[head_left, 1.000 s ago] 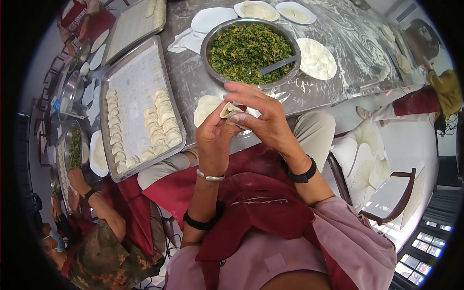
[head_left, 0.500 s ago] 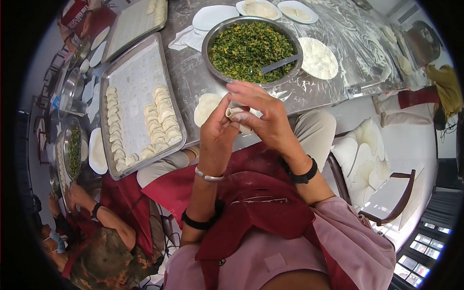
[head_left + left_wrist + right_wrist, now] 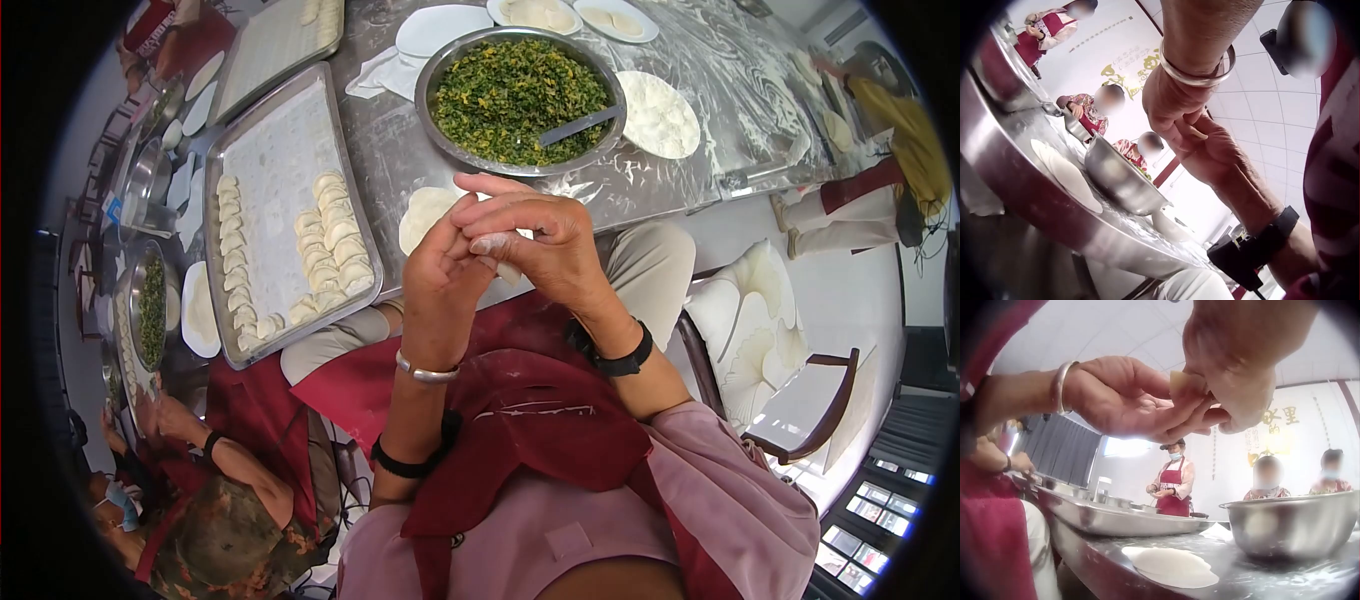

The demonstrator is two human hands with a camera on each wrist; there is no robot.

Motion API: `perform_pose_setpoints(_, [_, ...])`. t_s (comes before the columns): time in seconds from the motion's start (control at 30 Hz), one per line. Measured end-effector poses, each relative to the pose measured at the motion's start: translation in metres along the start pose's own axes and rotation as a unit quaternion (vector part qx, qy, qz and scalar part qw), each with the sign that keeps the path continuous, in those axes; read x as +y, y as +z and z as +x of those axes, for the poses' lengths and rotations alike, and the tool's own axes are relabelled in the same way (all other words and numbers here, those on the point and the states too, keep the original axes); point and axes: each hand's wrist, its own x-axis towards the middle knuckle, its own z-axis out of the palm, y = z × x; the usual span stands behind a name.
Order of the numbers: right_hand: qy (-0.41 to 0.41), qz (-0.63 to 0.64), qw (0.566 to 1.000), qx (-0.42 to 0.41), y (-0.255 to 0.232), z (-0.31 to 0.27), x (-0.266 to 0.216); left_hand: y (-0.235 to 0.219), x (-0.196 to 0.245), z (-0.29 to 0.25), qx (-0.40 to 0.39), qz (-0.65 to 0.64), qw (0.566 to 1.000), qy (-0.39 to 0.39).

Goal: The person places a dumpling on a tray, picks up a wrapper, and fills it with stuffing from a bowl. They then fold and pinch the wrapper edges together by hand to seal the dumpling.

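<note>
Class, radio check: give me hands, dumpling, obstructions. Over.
Left hand and right hand together, both gripping the dumpling. Dumpling mostly hidden by fingers; seal can't be confirmed. Nothing seen blocking the hands; filling bowl beyond them. Over.

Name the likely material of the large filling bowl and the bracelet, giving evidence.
Large bowl: probably stainless steel, smooth; its grey wall shows soft reflections.
Bracelet: polished metal, judging by its silvery highlights; whether real silver is unclear.

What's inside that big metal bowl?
The metal bowl holds chopped greens flecked with yellow, and a flat grey utensil lies on them. The greens cover the bowl's bottom, so anything beneath them can't be seen.
</note>
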Motion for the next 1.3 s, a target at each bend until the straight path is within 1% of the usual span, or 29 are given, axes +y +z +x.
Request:
perform_pose_setpoints(0.07, [0.023,0.018,0.999,0.026,0.005,0.0,-0.006,0.0,-0.002,0.0,0.01,-0.022,1.0,0.012])
perform_pose_setpoints(0.17, [0.04,-0.004,0.995,0.09,0.015,0.001,-0.016,0.003,-0.005,-0.001,0.035,-0.04,0.998,0.03])
perform_pose_setpoints(0.27, [-0.002,0.011,0.999,0.035,0.008,-0.005,-0.001,0.002,-0.006,-0.002,0.033,-0.03,0.998,0.039])
perform_pose_setpoints(0.33, [-0.033,-0.023,0.999,0.007,0.004,-0.004,0.008,-0.001,-0.009,-0.003,0.028,-0.011,0.999,0.031])
perform_pose_setpoints(0.37, [-0.049,-0.04,0.998,-0.008,0.003,-0.004,0.009,0.0,-0.007,-0.003,0.038,-0.016,0.999,0.022])
perform_pose_setpoints(0.47, [-0.003,-0.007,1.0,0.022,0.012,-0.003,-0.002,0.002,-0.006,-0.003,0.062,-0.037,0.997,0.011])
perform_pose_setpoints(0.57, [0.034,-0.022,0.995,0.088,0.02,-0.003,-0.01,0.001,-0.013,-0.002,0.07,-0.067,0.995,0.029])
perform_pose_setpoints(0.63, [-0.007,-0.058,0.997,0.053,0.015,-0.005,-0.001,0.004,-0.015,-0.001,0.075,-0.09,0.993,0.03])
perform_pose_setpoints(0.7, [-0.037,-0.079,0.996,0.024,0.01,-0.006,0.007,0.002,-0.014,-0.003,0.037,-0.056,0.998,0.018])
perform_pose_setpoints(0.77, [-0.057,-0.085,0.995,0.0,0.006,-0.005,0.011,0.002,-0.013,-0.004,0.019,-0.086,0.996,0.006])
perform_pose_setpoints(0.87, [-0.013,-0.088,0.996,0.019,0.01,-0.001,0.004,0.003,-0.012,-0.005,0.031,-0.223,0.974,-0.021])
perform_pose_setpoints(0.93, [-0.007,-0.095,0.993,0.063,0.016,-0.002,0.0,-0.007,-0.016,-0.003,0.044,-0.31,0.949,-0.049])
perform_pose_setpoints(0.97, [-0.003,-0.098,0.991,0.086,0.018,-0.002,-0.001,-0.007,-0.016,-0.003,0.047,-0.323,0.944,-0.053])
perform_pose_setpoints(1.03, [-0.018,-0.114,0.992,0.044,0.011,-0.005,0.004,-0.007,-0.017,-0.002,0.052,-0.349,0.934,-0.064])
perform_pose_setpoints(1.13, [-0.044,-0.13,0.991,0.004,0.006,-0.005,0.011,-0.003,-0.017,-0.002,0.052,-0.294,0.952,-0.066])
perform_pose_setpoints(1.17, [-0.054,-0.133,0.99,-0.006,0.005,-0.005,0.012,-0.004,-0.018,-0.002,0.048,-0.294,0.952,-0.064])
perform_pose_setpoints(1.27, [-0.014,-0.154,0.988,0.02,0.01,-0.001,0.0,-0.007,-0.022,-0.002,0.034,-0.304,0.95,-0.057])
perform_pose_setpoints(1.3, [-0.005,-0.139,0.989,0.041,0.012,-0.001,-0.001,-0.009,-0.022,-0.002,0.024,-0.312,0.948,-0.056])
